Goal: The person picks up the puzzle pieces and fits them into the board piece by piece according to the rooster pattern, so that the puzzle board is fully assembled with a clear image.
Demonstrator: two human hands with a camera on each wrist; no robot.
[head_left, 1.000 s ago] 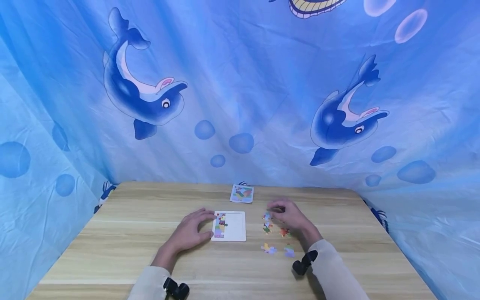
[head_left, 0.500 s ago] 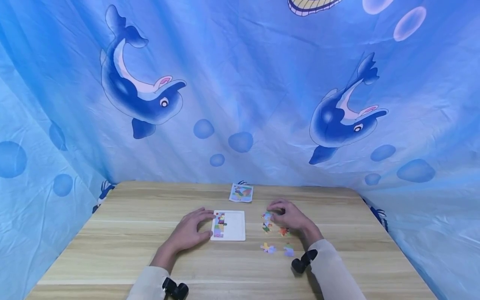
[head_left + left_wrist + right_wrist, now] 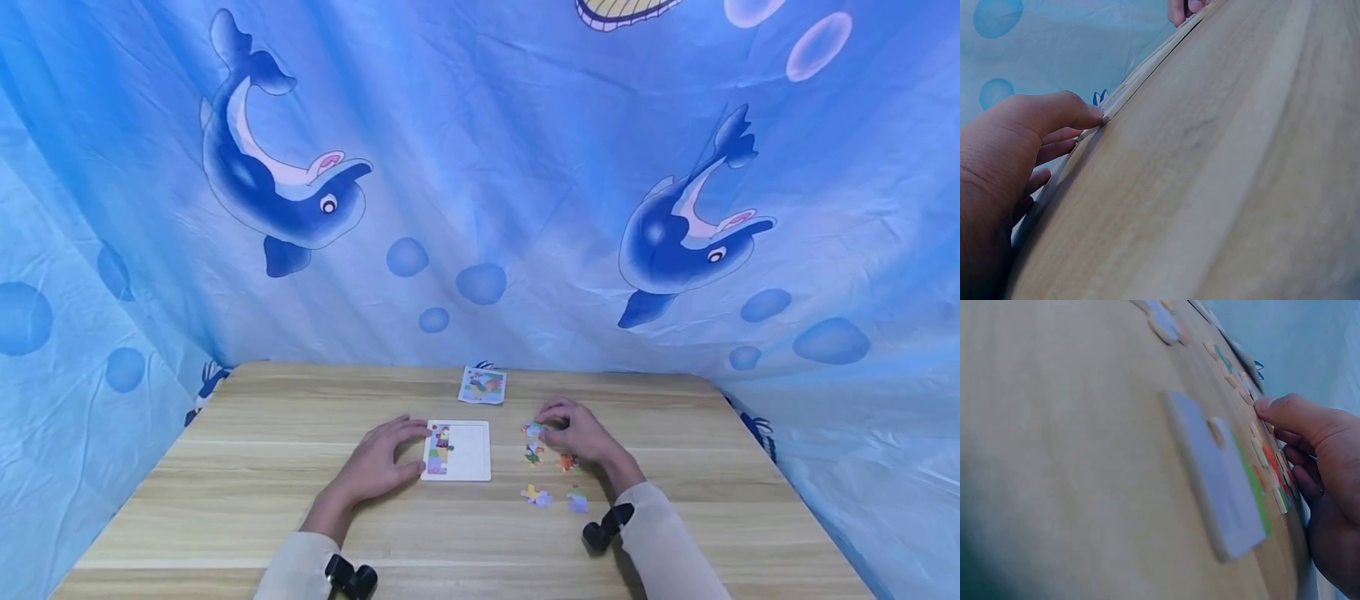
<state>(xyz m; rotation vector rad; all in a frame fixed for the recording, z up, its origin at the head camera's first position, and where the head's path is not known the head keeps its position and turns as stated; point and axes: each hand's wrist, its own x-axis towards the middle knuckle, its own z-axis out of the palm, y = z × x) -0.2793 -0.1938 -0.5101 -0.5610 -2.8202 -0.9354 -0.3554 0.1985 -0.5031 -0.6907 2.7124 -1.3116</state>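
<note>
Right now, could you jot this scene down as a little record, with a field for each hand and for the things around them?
Left hand: touching the left edge of the white puzzle tray
Right hand: at the farthest loose pieces; whether it grips one is unclear
Placed pieces: a strip along the tray's left side, the rest bare
Near loose piece: purple and green, on the wooden table
Picture card: beyond the tray
Backdrop: blue, with dolphins

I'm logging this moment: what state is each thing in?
Puzzle tray: flat, left column filled, rest unfilled.
Picture card: face up.
Lilac-green piece: loose, flat.
Yellow-lilac piece: loose, flat.
Orange piece: loose.
Left grip: touching the tray's left side.
Right grip: at the farthest pieces; whether pinching, unclear.
Backdrop: creased.
</note>
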